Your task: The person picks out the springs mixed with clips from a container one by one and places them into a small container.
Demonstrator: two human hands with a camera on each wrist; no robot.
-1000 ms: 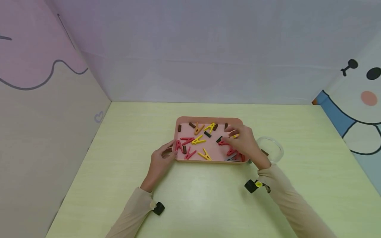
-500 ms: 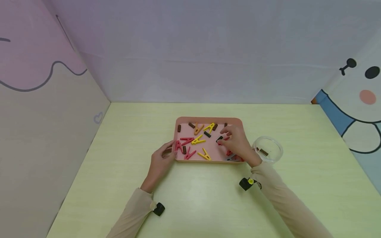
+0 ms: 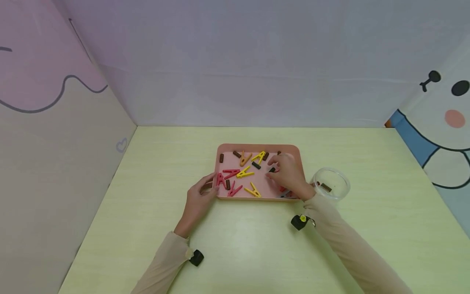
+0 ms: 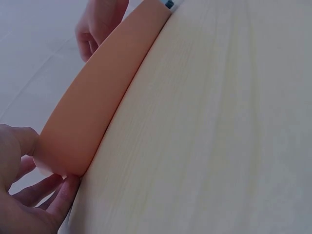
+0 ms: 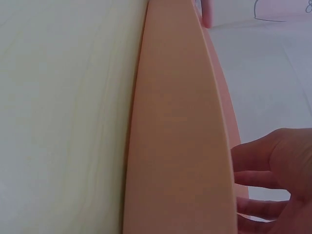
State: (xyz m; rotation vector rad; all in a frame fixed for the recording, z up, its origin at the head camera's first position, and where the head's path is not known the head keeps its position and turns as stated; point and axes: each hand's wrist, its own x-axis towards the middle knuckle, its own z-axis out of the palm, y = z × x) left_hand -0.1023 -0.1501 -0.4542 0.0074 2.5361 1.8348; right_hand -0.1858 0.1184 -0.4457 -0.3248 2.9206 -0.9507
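My left hand (image 3: 199,200) holds the left front corner of a pink tray (image 3: 257,148), thumb on the rim and fingers against the outer wall in the left wrist view. Inside the tray lie yellow clips (image 3: 253,190), red clips (image 3: 234,189), an orange clip (image 3: 245,159) and several dark coil springs (image 3: 256,165). Over the tray's right half, my right hand (image 3: 290,173) has its thumb and fingers bent around one dark spring (image 3: 271,170). Whether they pinch it is too small to tell. The tray wall hides those fingertips in the right wrist view.
Beside the tray's right side stands a clear round container (image 3: 341,194) with a brown spring (image 3: 325,187) in it. The pale wooden table (image 3: 235,245) extends around both, with a wall behind. Red and grey clips (image 3: 286,194) lie below the right hand.
My right hand has moved left, from above the red clips to the dark spring, uncovering the round container. My left hand and the tray stay in place.
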